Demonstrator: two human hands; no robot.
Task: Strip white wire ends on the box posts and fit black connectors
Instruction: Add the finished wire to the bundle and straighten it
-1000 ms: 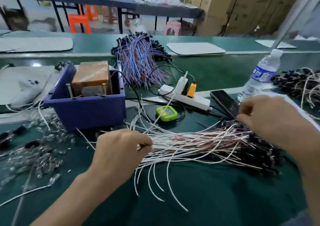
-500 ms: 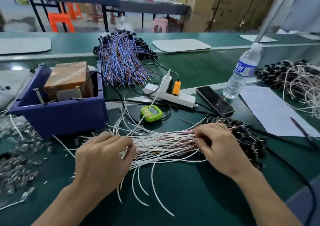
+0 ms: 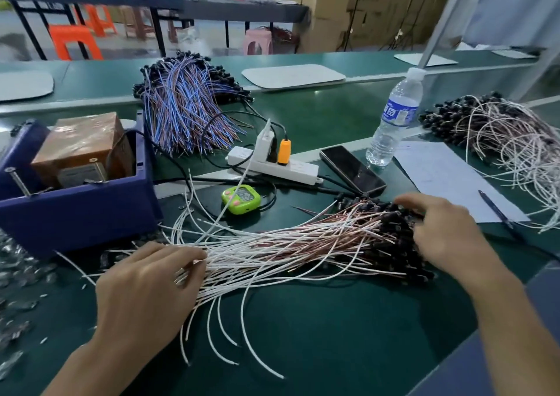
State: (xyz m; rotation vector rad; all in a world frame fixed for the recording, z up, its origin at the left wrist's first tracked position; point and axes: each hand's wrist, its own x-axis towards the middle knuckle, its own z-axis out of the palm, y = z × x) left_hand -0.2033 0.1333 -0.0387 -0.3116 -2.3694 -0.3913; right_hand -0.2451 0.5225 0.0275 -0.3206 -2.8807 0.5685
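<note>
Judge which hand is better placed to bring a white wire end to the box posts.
Left. The left hand rests on the white wire ends beside the blue box; the right hand is on the far black connectors.

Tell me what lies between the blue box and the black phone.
Head view: a green timer and a white power strip lie between the blue box and the phone.

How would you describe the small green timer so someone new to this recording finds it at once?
Start at the dark blue box at the left of the bench, then look right to the white power strip. The timer lies in front of that strip, behind the white wire bundle. It alone is lime green, with a grey screen and pink buttons.
</note>
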